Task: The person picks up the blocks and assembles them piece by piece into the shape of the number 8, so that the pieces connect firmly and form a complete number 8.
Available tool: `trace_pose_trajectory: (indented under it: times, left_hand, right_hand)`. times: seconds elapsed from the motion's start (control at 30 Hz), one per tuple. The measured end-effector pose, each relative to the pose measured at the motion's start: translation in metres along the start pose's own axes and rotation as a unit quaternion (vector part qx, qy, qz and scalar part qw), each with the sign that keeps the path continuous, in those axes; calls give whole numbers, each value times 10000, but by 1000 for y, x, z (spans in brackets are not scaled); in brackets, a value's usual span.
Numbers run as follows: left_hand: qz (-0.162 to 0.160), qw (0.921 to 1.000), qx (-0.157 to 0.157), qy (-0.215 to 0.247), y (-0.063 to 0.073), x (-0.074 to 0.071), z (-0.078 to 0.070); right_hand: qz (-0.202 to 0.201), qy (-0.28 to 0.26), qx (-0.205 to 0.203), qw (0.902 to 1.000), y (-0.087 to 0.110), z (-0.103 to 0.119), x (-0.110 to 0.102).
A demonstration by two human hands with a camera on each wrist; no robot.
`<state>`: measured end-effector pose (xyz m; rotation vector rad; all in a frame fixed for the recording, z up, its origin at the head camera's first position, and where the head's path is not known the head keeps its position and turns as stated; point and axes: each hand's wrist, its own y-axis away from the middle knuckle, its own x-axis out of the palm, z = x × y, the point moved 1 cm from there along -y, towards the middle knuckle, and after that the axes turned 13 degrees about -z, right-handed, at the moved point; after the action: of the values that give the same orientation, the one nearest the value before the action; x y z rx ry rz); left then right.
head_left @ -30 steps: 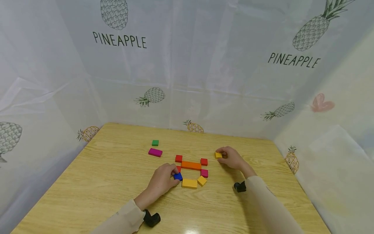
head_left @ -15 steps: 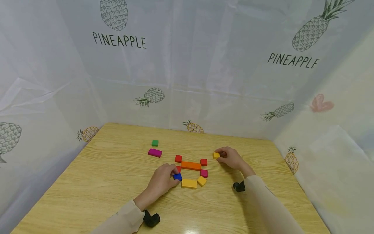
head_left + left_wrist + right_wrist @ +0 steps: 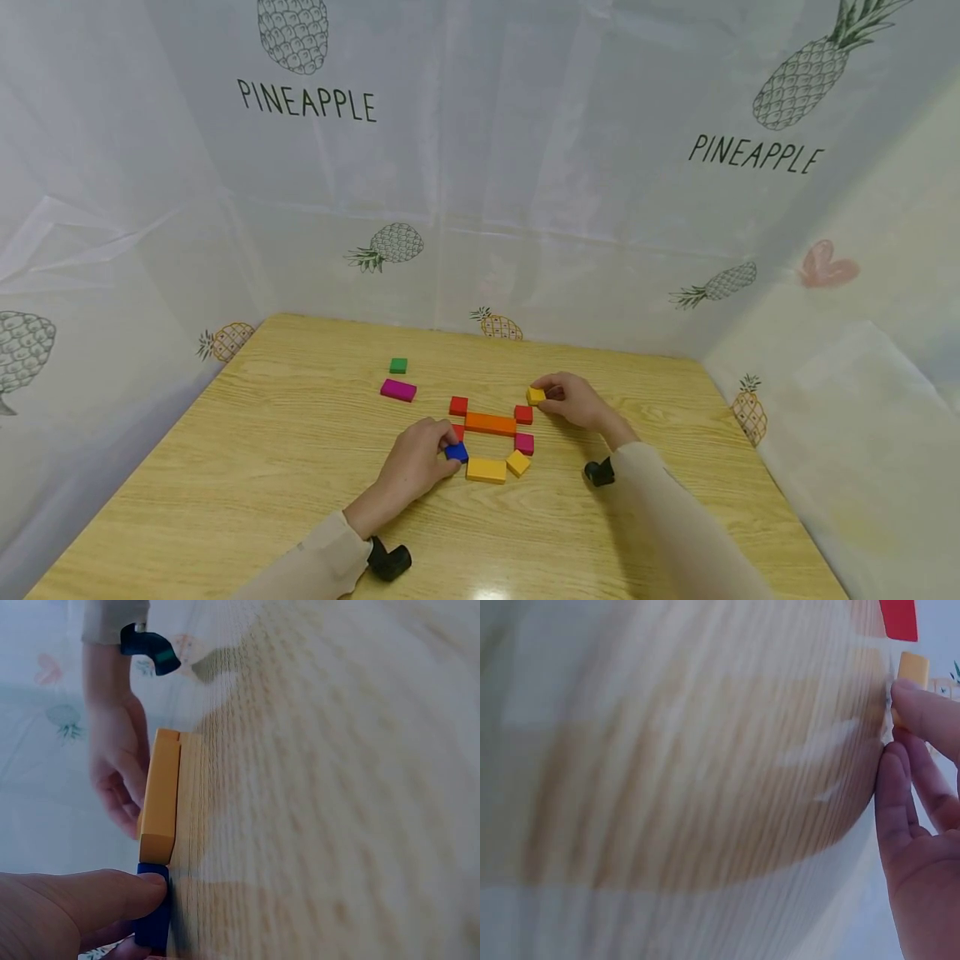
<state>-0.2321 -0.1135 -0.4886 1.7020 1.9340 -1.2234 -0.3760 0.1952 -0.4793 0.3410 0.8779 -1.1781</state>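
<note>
My left hand (image 3: 416,454) pinches a small blue block (image 3: 456,452) between thumb and fingers, at the left end of a long yellow block (image 3: 487,471). In the left wrist view the blue block (image 3: 153,907) sits against the yellow block's end (image 3: 160,799). My right hand (image 3: 576,400) pinches a small yellow block (image 3: 536,396) just behind the red block (image 3: 523,414) at the back right of the arrangement. The right wrist view shows thumb and fingertips on that yellow block (image 3: 913,669), with a red block (image 3: 900,619) close by.
An orange bar (image 3: 491,424) lies between small red blocks, one (image 3: 458,406) at its back left. A magenta-red block (image 3: 524,443) and a tilted yellow block (image 3: 518,463) lie at the right. Further left are a purple block (image 3: 398,390) and a green block (image 3: 399,366). Pineapple-printed curtain (image 3: 480,167) surrounds the table.
My right hand has moved left with the small yellow block, bringing it close to the back-right red block. My left hand has stayed in place on the blue block.
</note>
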Motion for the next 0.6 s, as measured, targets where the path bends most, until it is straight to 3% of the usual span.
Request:
trace_pose_trajectory:
  times: [0.43,0.6]
  left_hand:
    - [13,10000,24,-82,-1,0,0]
    - [12,10000,25,-89,-1,0,1]
  right_hand:
    - [215,182,-490,9984,-14,-1,7]
    - [397,14,-369,9985,-16,-2,8]
